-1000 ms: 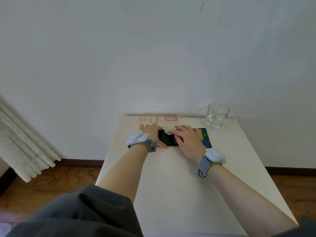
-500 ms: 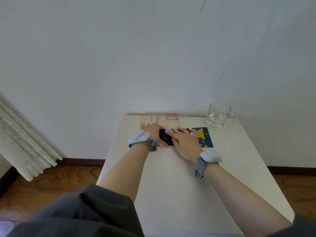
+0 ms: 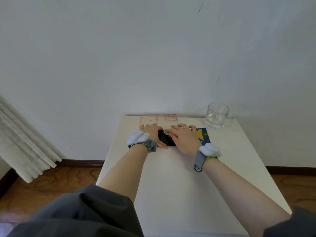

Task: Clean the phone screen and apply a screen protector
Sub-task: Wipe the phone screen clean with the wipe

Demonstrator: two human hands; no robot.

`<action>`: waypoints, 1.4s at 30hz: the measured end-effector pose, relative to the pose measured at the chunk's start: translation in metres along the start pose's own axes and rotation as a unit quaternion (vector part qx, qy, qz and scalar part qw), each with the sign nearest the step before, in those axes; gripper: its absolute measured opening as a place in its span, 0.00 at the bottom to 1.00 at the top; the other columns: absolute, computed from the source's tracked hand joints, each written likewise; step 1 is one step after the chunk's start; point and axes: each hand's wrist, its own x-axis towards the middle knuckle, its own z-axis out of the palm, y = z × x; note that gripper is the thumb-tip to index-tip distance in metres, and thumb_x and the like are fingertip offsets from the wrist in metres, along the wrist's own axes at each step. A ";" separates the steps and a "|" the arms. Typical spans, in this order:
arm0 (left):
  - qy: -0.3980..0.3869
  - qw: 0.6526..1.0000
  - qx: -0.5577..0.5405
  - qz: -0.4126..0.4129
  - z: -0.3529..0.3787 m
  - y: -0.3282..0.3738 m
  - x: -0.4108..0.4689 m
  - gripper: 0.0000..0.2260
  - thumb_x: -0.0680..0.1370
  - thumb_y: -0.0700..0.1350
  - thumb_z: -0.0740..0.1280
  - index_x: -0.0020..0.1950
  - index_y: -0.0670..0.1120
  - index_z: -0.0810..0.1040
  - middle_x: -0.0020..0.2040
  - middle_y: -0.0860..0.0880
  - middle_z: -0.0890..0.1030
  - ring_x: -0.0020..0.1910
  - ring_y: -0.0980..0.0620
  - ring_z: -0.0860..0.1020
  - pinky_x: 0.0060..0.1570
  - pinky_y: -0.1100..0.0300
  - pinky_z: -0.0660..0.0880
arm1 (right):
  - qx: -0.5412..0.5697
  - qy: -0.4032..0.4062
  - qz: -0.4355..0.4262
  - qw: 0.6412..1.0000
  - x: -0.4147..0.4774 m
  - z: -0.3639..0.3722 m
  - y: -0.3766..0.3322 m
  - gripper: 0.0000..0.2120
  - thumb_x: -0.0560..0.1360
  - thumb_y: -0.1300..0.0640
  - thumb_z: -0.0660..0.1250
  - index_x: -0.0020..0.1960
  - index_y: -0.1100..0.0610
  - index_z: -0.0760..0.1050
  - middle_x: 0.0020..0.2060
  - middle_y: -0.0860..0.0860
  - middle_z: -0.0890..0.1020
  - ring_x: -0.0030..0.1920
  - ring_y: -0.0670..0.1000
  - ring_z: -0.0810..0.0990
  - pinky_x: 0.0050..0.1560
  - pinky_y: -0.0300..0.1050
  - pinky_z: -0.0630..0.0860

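Black glass of the phone shows between the two hands, flat on the white table. The left hand grips its left end, thumb laid along the near edge; the fingers seem to curl over the far edge, though that side is hidden. The right hand lies over the screen, fingers straight, their tips pressing a small white wipe onto it. Just beyond the fingertips lies a clear case. Just right of the right knuckles sits a blue card, and farther right a glass mug.
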 end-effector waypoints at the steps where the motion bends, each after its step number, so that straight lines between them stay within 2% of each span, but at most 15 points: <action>1: 0.000 1.000 0.000 0.001 0.000 0.000 0.000 0.38 0.63 0.62 0.74 0.70 0.54 0.68 0.63 0.50 0.73 0.64 0.46 0.69 0.68 0.51 0.57 | -0.015 -0.023 -0.005 1.000 0.000 0.001 0.000 0.19 0.83 0.52 0.47 0.70 0.42 0.66 0.70 0.43 0.69 0.72 0.49 0.61 0.68 0.56 0.51; 3: -0.001 1.000 0.000 0.002 0.000 -0.001 0.000 0.38 0.63 0.62 0.74 0.70 0.54 0.68 0.63 0.50 0.72 0.64 0.46 0.69 0.68 0.51 0.57 | -0.033 -0.047 -0.014 0.998 0.000 0.004 -0.002 0.19 0.83 0.53 0.46 0.72 0.43 0.62 0.72 0.43 0.66 0.74 0.49 0.58 0.70 0.57 0.50; 7: 0.002 1.000 0.002 0.000 0.000 -0.002 0.001 0.37 0.63 0.62 0.74 0.69 0.54 0.68 0.62 0.50 0.73 0.63 0.46 0.69 0.68 0.51 0.58 | -0.034 -0.040 -0.020 0.998 -0.006 0.009 -0.005 0.20 0.83 0.54 0.46 0.74 0.46 0.59 0.74 0.43 0.62 0.76 0.47 0.55 0.72 0.56 0.48; 13: 0.006 1.000 -0.002 0.000 0.001 0.000 -0.001 0.36 0.65 0.59 0.74 0.70 0.53 0.67 0.65 0.50 0.72 0.64 0.46 0.68 0.67 0.52 0.58 | -0.024 -0.058 -0.089 0.994 -0.023 0.014 -0.008 0.21 0.83 0.55 0.46 0.75 0.46 0.57 0.76 0.42 0.58 0.77 0.46 0.53 0.75 0.54 0.44; 18: -0.008 1.000 -0.001 -0.002 -0.002 0.000 -0.002 0.38 0.65 0.62 0.74 0.71 0.53 0.66 0.65 0.49 0.71 0.65 0.46 0.67 0.69 0.52 0.57 | -0.061 -0.021 0.054 0.996 -0.020 0.005 0.026 0.22 0.83 0.57 0.46 0.75 0.47 0.56 0.75 0.44 0.61 0.77 0.48 0.52 0.75 0.56 0.43; 20: -0.006 1.000 0.001 0.000 -0.002 -0.001 -0.002 0.38 0.65 0.62 0.74 0.71 0.53 0.66 0.64 0.49 0.72 0.64 0.46 0.68 0.68 0.52 0.58 | -0.032 -0.020 0.039 0.999 -0.022 0.006 0.015 0.22 0.83 0.57 0.47 0.75 0.47 0.56 0.75 0.45 0.60 0.77 0.47 0.51 0.75 0.55 0.42; 22: 0.004 1.000 0.004 0.005 -0.001 -0.001 -0.002 0.37 0.65 0.62 0.73 0.71 0.53 0.67 0.64 0.49 0.72 0.64 0.45 0.69 0.68 0.52 0.58 | 0.001 -0.028 -0.022 0.999 -0.029 0.009 -0.005 0.22 0.82 0.58 0.47 0.75 0.47 0.57 0.76 0.44 0.59 0.77 0.46 0.50 0.75 0.54 0.40; 25: 0.012 1.000 0.003 0.005 0.000 -0.001 -0.002 0.37 0.65 0.62 0.72 0.71 0.53 0.66 0.64 0.49 0.72 0.64 0.46 0.69 0.68 0.52 0.58 | -0.008 -0.044 -0.073 0.996 -0.037 0.012 -0.013 0.21 0.83 0.56 0.46 0.76 0.48 0.56 0.77 0.43 0.56 0.78 0.45 0.48 0.75 0.52 0.39; 32: -0.013 1.000 0.007 -0.012 -0.002 0.000 -0.001 0.39 0.64 0.62 0.74 0.71 0.53 0.65 0.66 0.49 0.71 0.66 0.45 0.68 0.69 0.52 0.57 | -0.032 -0.018 0.033 0.999 -0.043 0.008 0.013 0.21 0.83 0.57 0.46 0.75 0.47 0.56 0.76 0.43 0.57 0.78 0.47 0.49 0.75 0.54 0.40; 34: -0.008 1.000 -0.004 -0.018 -0.001 0.001 0.000 0.39 0.64 0.62 0.74 0.71 0.53 0.66 0.66 0.49 0.72 0.66 0.45 0.69 0.70 0.52 0.57 | -0.028 -0.017 -0.003 0.999 -0.046 0.013 -0.003 0.22 0.82 0.55 0.43 0.75 0.48 0.57 0.76 0.44 0.57 0.78 0.46 0.49 0.76 0.53 0.41; 36: 0.002 1.000 -0.007 -0.017 0.000 0.001 -0.001 0.39 0.64 0.62 0.74 0.71 0.52 0.66 0.65 0.49 0.73 0.65 0.46 0.70 0.70 0.52 0.56 | -0.035 -0.019 -0.044 0.998 -0.052 0.018 -0.015 0.32 0.76 0.49 0.30 0.76 0.49 0.56 0.76 0.44 0.57 0.78 0.46 0.50 0.76 0.51 0.40; 37: 0.003 1.000 -0.008 -0.016 0.000 0.002 -0.001 0.39 0.64 0.62 0.74 0.71 0.52 0.66 0.65 0.49 0.73 0.65 0.46 0.70 0.70 0.52 0.56 | -0.042 -0.022 -0.051 0.998 -0.056 0.018 -0.015 0.37 0.72 0.47 0.26 0.76 0.49 0.56 0.77 0.43 0.57 0.78 0.46 0.50 0.76 0.51 0.40; 38: 0.002 1.000 -0.011 -0.016 0.000 0.003 -0.001 0.39 0.64 0.61 0.74 0.71 0.52 0.66 0.65 0.49 0.73 0.65 0.46 0.70 0.69 0.52 0.56 | -0.044 -0.021 -0.048 0.998 -0.058 0.016 -0.010 0.37 0.72 0.47 0.26 0.76 0.48 0.55 0.77 0.43 0.56 0.78 0.46 0.50 0.76 0.52 0.40; 40: -0.005 1.000 -0.015 -0.019 -0.002 0.003 -0.001 0.39 0.64 0.61 0.75 0.71 0.52 0.66 0.66 0.49 0.73 0.66 0.45 0.69 0.70 0.52 0.57 | -0.047 -0.017 -0.017 0.999 -0.059 0.015 0.008 0.26 0.80 0.51 0.35 0.77 0.47 0.54 0.77 0.42 0.55 0.78 0.47 0.49 0.76 0.52 0.40; 42: -0.010 1.000 -0.018 -0.022 -0.003 0.002 -0.001 0.39 0.64 0.61 0.75 0.71 0.52 0.66 0.65 0.49 0.72 0.66 0.44 0.69 0.70 0.52 0.57 | -0.043 -0.017 0.028 0.999 -0.058 0.011 0.022 0.23 0.83 0.56 0.45 0.77 0.47 0.53 0.77 0.42 0.55 0.78 0.47 0.48 0.76 0.52 0.39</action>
